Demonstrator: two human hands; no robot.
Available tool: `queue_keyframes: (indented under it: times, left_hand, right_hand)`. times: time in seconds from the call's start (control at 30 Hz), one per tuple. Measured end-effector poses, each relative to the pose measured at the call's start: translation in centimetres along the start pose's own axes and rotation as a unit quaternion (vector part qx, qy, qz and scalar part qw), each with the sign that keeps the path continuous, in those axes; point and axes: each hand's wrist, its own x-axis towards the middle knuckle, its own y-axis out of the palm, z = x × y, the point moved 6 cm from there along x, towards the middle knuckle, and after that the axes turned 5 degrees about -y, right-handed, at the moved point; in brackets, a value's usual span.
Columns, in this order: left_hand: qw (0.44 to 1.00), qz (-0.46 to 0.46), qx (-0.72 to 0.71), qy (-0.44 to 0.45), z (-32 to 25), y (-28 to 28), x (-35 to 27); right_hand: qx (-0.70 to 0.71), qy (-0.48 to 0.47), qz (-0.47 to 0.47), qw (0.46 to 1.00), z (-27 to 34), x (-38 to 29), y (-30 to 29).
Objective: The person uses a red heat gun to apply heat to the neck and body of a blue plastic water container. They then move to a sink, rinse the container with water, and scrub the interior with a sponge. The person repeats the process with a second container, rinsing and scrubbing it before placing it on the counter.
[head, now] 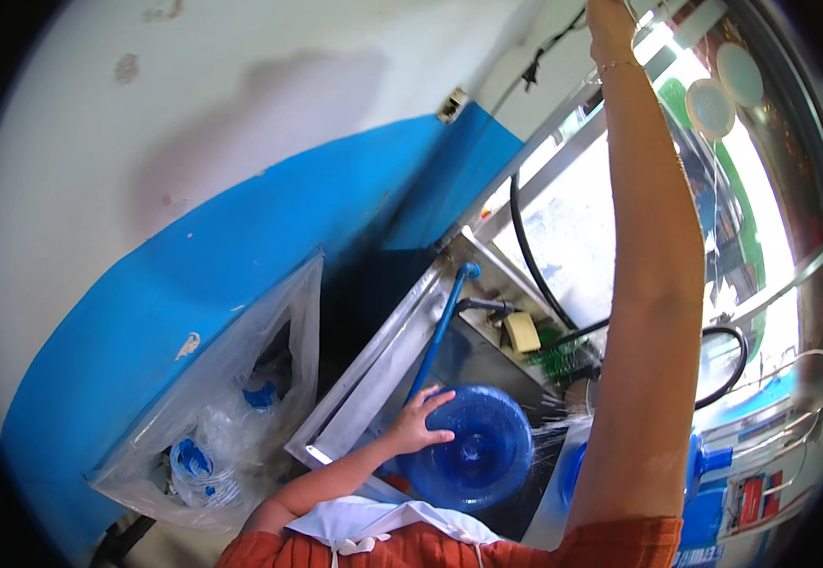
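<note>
My left hand (pixel 420 424) rests with spread fingers on the rim of a translucent blue water jug (pixel 479 454), steadying it. The jug's round, ringed base faces up toward me, and its neck is hidden below. It sits in a stainless steel sink (pixel 376 405). Water sprays out (pixel 557 429) at the jug's right side. My right arm stretches up along the right, and my right hand (pixel 610 32) is at the top edge of the view, partly cut off. What its fingers do there is hidden.
A blue pipe (pixel 440 334) rises in the sink beside a dark tap (pixel 482 304). A yellow sponge (pixel 521 332) and green bristles (pixel 561 361) lie on the ledge. Left stands a plastic-lined bin (pixel 298 397). A black hose (pixel 529 252) hangs by the window; another blue jug (pixel 711 460) is at right.
</note>
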Motion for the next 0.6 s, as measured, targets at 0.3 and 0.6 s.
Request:
queue_keyframes:
  times: [0.3, 0.6]
  left_hand:
    - [0.999, -0.019, 0.036, -0.025, 1.2, -0.3, 2.3]
    - [0.992, -0.058, 0.07, -0.09, 3.8, 2.6, 12.1]
  right_hand:
    - [-0.349, -0.157, 0.417, 0.824, 8.1, -33.9, -12.0]
    - [-0.545, 0.203, 0.277, 0.765, 10.5, -44.1, -37.4]
